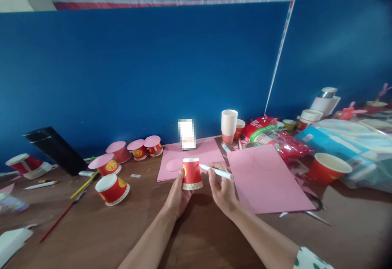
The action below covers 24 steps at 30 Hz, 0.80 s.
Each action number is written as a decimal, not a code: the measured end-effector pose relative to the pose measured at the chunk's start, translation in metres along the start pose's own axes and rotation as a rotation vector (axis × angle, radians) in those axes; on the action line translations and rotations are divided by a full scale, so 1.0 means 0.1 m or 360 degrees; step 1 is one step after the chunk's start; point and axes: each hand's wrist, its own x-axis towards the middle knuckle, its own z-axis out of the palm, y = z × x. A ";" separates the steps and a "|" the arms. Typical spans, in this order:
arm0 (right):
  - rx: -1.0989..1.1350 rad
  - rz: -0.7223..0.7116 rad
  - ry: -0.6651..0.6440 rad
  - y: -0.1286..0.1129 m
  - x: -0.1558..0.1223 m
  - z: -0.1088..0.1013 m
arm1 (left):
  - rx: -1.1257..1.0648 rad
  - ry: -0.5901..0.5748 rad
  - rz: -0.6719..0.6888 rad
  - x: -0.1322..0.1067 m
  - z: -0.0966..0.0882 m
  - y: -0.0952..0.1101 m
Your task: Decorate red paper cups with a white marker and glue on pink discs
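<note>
My left hand (177, 195) grips an upside-down red paper cup (192, 173) just above the brown table (122, 236). My right hand (221, 187) pinches a white pen (216, 171), with its tip pointing at the cup's right side near the top. Behind the cup lies a pink paper sheet (176, 161). A second, larger pink sheet (265, 179) lies to the right of my right hand.
Several upside-down red cups (112, 188), some topped with pink discs (115, 146), stand at the left. Pencils (83, 186), a black box (55, 148), a stack of pale cups (228, 126), an open red cup (327, 167), scissors (315, 210) and plastic packaging (343, 142) crowd the table. A blue partition (153, 69) rises behind.
</note>
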 end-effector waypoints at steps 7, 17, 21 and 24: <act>0.0033 0.0044 -0.0017 -0.01 -0.01 0.00 | -0.0001 0.0014 -0.0012 -0.02 0.02 0.01; 0.0036 0.0030 -0.0018 -0.02 -0.02 0.01 | -0.0035 0.0053 -0.0059 -0.02 0.02 0.02; 0.0050 0.0034 -0.0032 -0.02 -0.02 0.01 | -0.0032 0.0041 -0.0048 -0.02 0.02 0.02; 0.0065 0.0029 -0.0024 -0.01 -0.02 0.01 | -0.0045 0.0058 -0.0074 -0.01 0.02 0.03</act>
